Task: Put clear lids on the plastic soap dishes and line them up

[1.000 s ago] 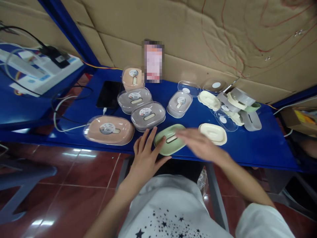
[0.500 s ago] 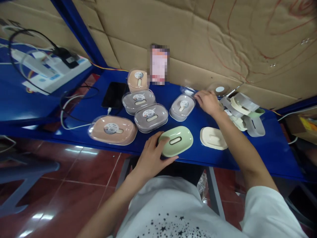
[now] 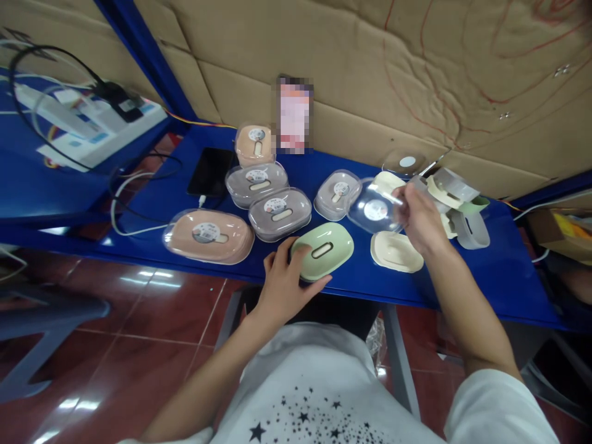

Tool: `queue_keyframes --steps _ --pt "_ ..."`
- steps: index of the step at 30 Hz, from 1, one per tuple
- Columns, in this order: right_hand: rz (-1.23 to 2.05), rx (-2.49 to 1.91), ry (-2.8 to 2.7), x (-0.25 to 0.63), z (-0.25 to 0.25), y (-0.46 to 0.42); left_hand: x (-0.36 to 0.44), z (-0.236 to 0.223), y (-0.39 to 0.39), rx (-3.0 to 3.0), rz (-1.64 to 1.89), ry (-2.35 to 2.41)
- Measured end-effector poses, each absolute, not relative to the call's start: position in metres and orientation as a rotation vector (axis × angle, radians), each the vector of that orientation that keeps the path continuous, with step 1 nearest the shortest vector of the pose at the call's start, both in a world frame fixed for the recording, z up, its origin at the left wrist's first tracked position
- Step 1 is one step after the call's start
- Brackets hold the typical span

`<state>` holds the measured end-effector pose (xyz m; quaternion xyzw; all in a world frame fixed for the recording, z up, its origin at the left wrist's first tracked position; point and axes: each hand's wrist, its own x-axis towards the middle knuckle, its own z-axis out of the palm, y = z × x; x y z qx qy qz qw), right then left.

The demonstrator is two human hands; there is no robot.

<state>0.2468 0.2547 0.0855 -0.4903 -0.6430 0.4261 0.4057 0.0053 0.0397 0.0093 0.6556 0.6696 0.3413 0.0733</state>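
My left hand point(image 3: 282, 280) grips the near left side of a green oval soap dish point(image 3: 340, 240) at the table's front edge, thumb in front and fingers along the side. A cream oval slot shows in the dish's middle. In my right hand point(image 3: 420, 216) is a clear plastic lid point(image 3: 363, 209) with a round white label, tilted and raised right of the green dish. Below it lies a cream oval piece point(image 3: 396, 254). Behind it on the left stands a grey soap dish point(image 3: 330, 200) with a clear lid on.
Several lidded dishes, such as a pink one point(image 3: 208, 243) and a grey one point(image 3: 280, 216), stand to the left. A phone point(image 3: 210, 171) lies behind them, cabled. At right are piled grey, cream and green parts point(image 3: 472, 228). Another clear lid point(image 3: 393, 161) leans against the cardboard point(image 3: 351, 92).
My right hand has lifted the clear lid from behind the grey dish and brought it nearer and to the right. The left hand still grips the green dish.
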Motion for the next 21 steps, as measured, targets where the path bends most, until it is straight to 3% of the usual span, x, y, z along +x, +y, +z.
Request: queue_keyframes --steps 7,11,16,21 --pt "0.526 -1.357 -2.047 0.279 0.053 0.259 -0.004 0.015 0.039 2.048 0.886 1.815" --pt "0.290 -1.119 -2.287 0.273 0.061 0.225 -0.008 0.020 0.044 2.014 0.809 1.779" --pt "0.442 -0.442 -2.886 0.245 0.061 0.182 -0.009 0.021 0.051 2.027 0.757 1.745" --pt "0.481 -0.386 -2.854 0.237 0.050 0.189 -0.008 0.019 0.052 2.051 0.751 1.757"
